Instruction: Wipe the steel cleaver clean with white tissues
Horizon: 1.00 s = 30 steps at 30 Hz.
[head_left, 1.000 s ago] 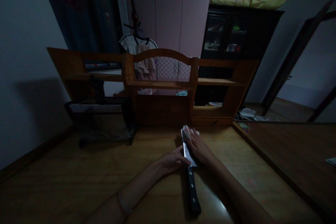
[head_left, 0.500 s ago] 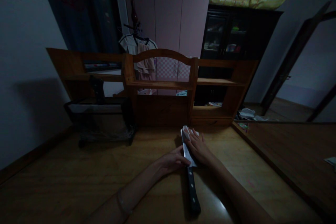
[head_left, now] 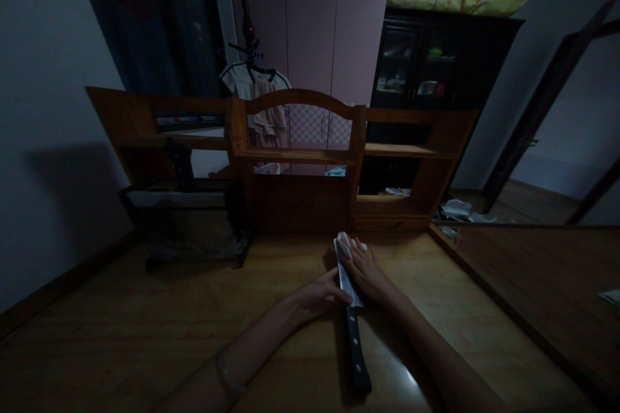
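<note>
A kitchen knife (head_left: 356,348) with a black riveted handle and a broad metal blade lies pointing away from me, handle towards me. My left hand (head_left: 322,292) grips the blade near the handle, with the thumb on top and the fingers at its left edge. Over the far half of the blade lies my right hand (head_left: 362,268), fingers stretched forward and pressing down a crumpled white tissue (head_left: 342,238). Most of the tissue is hidden under those fingers. Below is the wooden desk top (head_left: 271,258).
A black knife-block-like rack (head_left: 188,219) with a dark handle sticking up stands on the desk at left. Along the back runs a wooden shelf unit (head_left: 300,156). A raised wooden edge (head_left: 489,284) borders the desk at right. The room is dim.
</note>
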Motion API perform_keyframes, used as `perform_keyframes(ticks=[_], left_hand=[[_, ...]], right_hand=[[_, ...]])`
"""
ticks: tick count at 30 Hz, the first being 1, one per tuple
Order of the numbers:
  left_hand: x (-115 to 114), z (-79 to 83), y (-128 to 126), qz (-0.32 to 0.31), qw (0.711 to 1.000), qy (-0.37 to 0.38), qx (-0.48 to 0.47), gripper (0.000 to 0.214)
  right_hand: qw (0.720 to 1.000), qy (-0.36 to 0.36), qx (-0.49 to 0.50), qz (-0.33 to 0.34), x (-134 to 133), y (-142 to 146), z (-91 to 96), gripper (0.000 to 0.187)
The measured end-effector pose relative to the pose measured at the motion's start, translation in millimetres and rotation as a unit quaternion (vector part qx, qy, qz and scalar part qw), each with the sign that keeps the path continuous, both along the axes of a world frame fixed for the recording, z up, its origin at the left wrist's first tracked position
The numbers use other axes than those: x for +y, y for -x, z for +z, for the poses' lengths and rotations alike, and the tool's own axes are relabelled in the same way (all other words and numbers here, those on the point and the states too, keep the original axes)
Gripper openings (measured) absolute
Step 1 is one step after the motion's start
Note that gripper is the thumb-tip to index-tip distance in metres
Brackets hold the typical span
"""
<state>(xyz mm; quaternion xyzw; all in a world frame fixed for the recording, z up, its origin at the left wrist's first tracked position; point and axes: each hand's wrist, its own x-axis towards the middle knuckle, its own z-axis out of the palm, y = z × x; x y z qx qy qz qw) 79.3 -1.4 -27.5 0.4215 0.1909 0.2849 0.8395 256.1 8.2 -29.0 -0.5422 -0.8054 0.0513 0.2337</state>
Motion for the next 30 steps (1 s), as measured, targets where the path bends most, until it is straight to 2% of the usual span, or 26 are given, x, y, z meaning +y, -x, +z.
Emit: perform_keyframes(ticks=[4, 15, 21, 30], left_hand=[[-0.3, -0.2, 0.4, 0.005, 1.000, 0.000, 0.002, 0.063], [-1.6, 2.7, 0.7, 0.001, 1.000, 0.004, 0.005, 0.064], [0.0, -0.2, 0.6, 0.004, 1.000, 0.007, 0.016, 0.066], [-2.4, 4.2, 0.6, 0.005, 1.000, 0.006, 0.023, 0.070]], right_hand=[[1.000, 0.009, -0.005, -0.009, -0.5, 0.5, 0.3, 0.053], [0.997, -0.019, 0.043, 0.057, 3.1, -3.2, -2.8, 0.054], [0.997, 0.001, 0.055, 0.048, 2.3, -2.9, -3.0, 0.055], [0.997, 0.006, 0.054, 0.056, 2.5, -1.5, -2.3, 0.055]])
